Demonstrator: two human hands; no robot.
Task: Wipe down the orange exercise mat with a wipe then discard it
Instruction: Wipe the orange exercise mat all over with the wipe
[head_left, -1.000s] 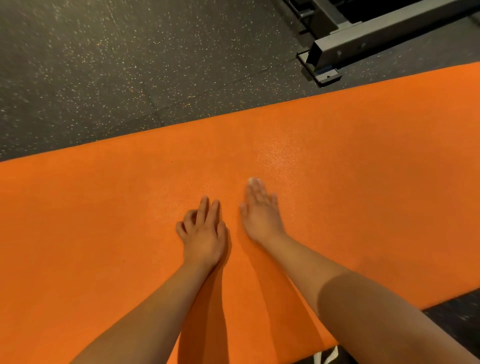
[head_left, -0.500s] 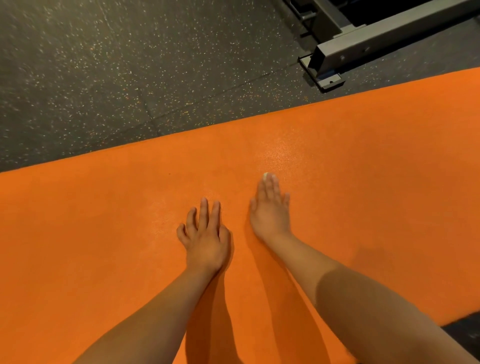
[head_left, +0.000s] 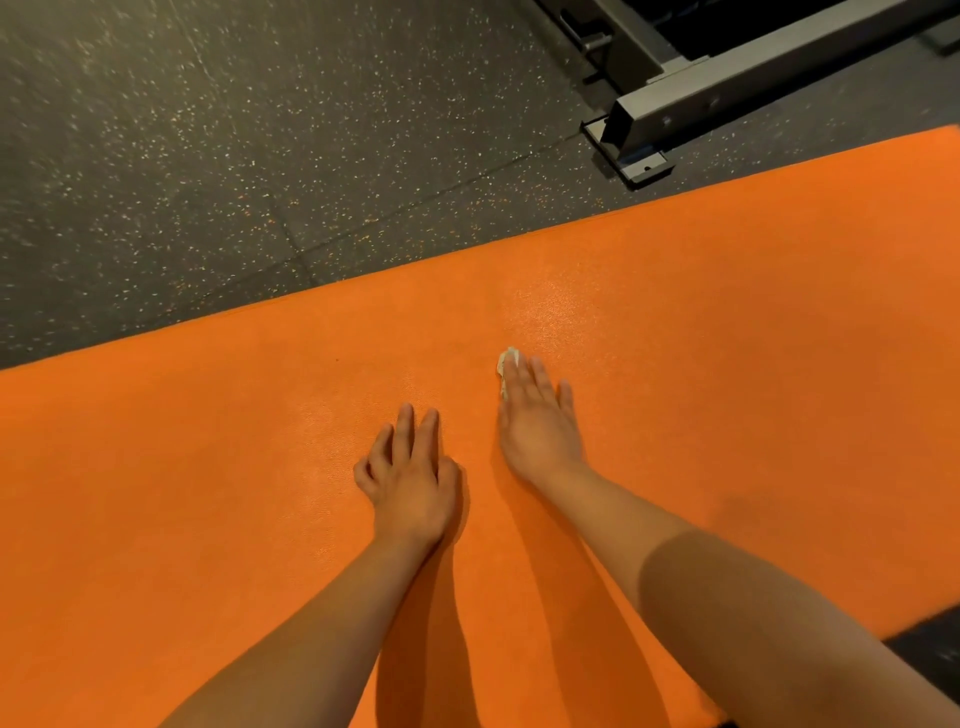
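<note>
Speckled dark gym floor (head_left: 208, 156) is edging the flat orange foam exercise mat (head_left: 727, 364). The straight-fingered right hand (head_left: 537, 421) is pinning a small crumpled white wipe (head_left: 506, 364) there, one o'clock from the spread, empty left hand (head_left: 410, 478); trapped by fingertips alone, it may slip free.

The orange exercise mat (head_left: 675, 415) is showing a finely pebbled, slightly glossy skin. The floor (head_left: 208, 156) is looking matt, speckled rubber; the frame (head_left: 727, 83) is looking painted grey metal.

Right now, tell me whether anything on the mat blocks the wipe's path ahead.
Nothing visible does. The right hand presses the wipe on the orange mat; the mat beyond it shows bare to its far edge. The left hand rests beside, not ahead.
</note>
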